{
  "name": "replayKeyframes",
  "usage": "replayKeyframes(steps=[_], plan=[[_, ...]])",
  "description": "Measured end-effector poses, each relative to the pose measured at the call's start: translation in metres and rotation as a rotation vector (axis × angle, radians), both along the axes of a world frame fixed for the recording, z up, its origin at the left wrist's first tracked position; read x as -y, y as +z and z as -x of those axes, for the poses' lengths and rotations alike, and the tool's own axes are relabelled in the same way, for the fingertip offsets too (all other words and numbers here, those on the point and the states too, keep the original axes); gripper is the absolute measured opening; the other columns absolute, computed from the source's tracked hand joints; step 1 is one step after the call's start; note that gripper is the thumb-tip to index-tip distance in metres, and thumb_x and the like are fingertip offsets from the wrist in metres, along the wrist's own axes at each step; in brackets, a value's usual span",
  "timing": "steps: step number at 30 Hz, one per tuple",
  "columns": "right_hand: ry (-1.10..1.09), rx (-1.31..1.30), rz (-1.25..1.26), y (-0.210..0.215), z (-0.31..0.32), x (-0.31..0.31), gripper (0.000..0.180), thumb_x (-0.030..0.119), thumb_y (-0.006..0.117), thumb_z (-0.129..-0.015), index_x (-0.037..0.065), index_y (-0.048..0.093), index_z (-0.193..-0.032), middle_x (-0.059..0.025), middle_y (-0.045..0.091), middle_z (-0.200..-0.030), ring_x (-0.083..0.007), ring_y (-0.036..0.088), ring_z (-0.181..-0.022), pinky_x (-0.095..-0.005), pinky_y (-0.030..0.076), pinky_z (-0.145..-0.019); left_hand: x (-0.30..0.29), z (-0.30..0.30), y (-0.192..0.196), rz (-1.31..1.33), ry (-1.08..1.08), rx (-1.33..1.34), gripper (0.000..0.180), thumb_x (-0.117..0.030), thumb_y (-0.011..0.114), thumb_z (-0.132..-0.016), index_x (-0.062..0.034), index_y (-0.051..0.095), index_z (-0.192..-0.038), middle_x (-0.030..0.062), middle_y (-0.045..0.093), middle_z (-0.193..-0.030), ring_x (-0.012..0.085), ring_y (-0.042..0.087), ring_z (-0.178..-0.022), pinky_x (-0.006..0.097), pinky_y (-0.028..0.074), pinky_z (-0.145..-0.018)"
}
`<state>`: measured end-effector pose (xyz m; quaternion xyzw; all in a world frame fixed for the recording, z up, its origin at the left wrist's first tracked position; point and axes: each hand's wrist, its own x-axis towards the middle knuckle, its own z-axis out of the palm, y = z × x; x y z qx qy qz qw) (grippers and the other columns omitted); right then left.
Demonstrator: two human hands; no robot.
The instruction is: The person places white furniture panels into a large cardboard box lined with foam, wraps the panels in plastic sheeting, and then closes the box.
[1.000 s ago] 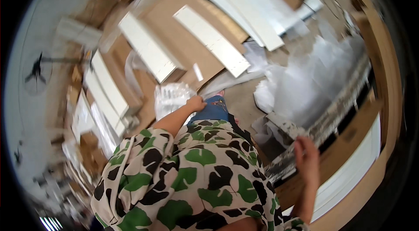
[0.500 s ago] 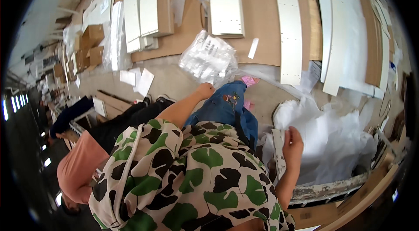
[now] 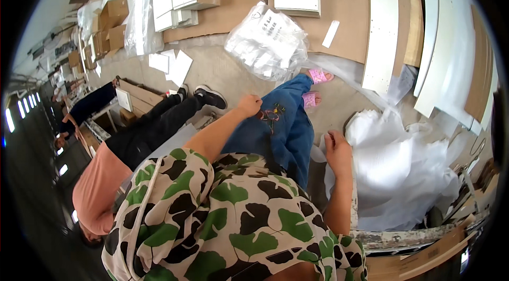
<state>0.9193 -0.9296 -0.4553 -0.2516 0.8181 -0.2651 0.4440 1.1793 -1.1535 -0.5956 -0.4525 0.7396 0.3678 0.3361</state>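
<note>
1. Left hand (image 3: 249, 105) resting on the knee of the blue denim trousers (image 3: 286, 132), fingers curled in loosely, nothing visibly held.
2. Right hand (image 3: 338, 148) at the near edge of the heap of crumpled white plastic film (image 3: 403, 169), fingers bent into it; whether they pinch the film or only touch it cannot be told from this angle.
3. Clear plastic bag of white packets (image 3: 268, 39) lying on the grey concrete floor (image 3: 212, 74), just beyond the pink slippers (image 3: 315, 87), well apart from both hands.
4. Long white boards (image 3: 384, 26) laid on brown cardboard sheets (image 3: 344, 10) along the floor's far edge.
5. Person in a salmon-pink top and black trousers (image 3: 132, 153) seated at the left, legs stretched out.
</note>
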Motion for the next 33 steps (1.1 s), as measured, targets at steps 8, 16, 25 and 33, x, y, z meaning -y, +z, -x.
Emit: replayKeyframes(steps=[8, 16, 25, 33], plan=[[-0.263, 0.235, -0.214, -0.063, -0.076, -0.074, 0.016, 0.016, 0.054, -0.085, 0.002, 0.059, -0.091, -0.0194, 0.06, -0.081, -0.0353, 0.059, -0.074, -0.0383, 0.047, -0.066, 0.012, 0.095, -0.129, 0.118, -0.132, -0.182, 0.02, -0.015, 0.05, -0.08, -0.0105, 0.065, -0.093, 0.0175, 0.059, -0.094, 0.0347, 0.057, -0.09, 0.04, 0.046, -0.08], [-0.672, 0.547, -0.456, -0.12, -0.114, -0.106, 0.02, 0.016, 0.052, -0.088, 0.001, 0.059, -0.098, -0.0104, 0.062, -0.08, -0.017, 0.059, -0.073, -0.0284, 0.046, -0.067, 0.005, 0.129, -0.25, 0.2, 0.18, 0.32, 0.046, -0.012, 0.048, -0.078, 0.0063, 0.04, -0.119, 0.0262, 0.054, -0.104, 0.0376, 0.054, -0.099, 0.039, 0.045, -0.085], [-0.764, 0.687, -0.426, -0.146, -0.115, -0.089, 0.024, 0.019, 0.049, -0.091, -0.001, 0.057, -0.103, -0.0077, 0.062, -0.087, -0.013, 0.058, -0.075, -0.025, 0.046, -0.069, 0.01, 0.098, -0.278, 0.376, 0.133, 0.307, 0.041, -0.02, 0.055, -0.076, -0.0016, 0.048, -0.112, 0.0189, 0.052, -0.106, 0.034, 0.053, -0.101, 0.04, 0.044, -0.086], [-0.788, 0.621, -0.411, -0.159, -0.115, -0.085, 0.02, 0.017, 0.052, -0.089, 0.001, 0.059, -0.1, -0.0086, 0.062, -0.08, -0.0133, 0.058, -0.073, -0.0259, 0.046, -0.068, 0.017, 0.1, -0.291, 0.378, 0.18, 0.134, 0.053, -0.028, 0.075, -0.062, 0.001, 0.051, -0.1, 0.0168, 0.05, -0.105, 0.0319, 0.05, -0.101, 0.037, 0.043, -0.087]])
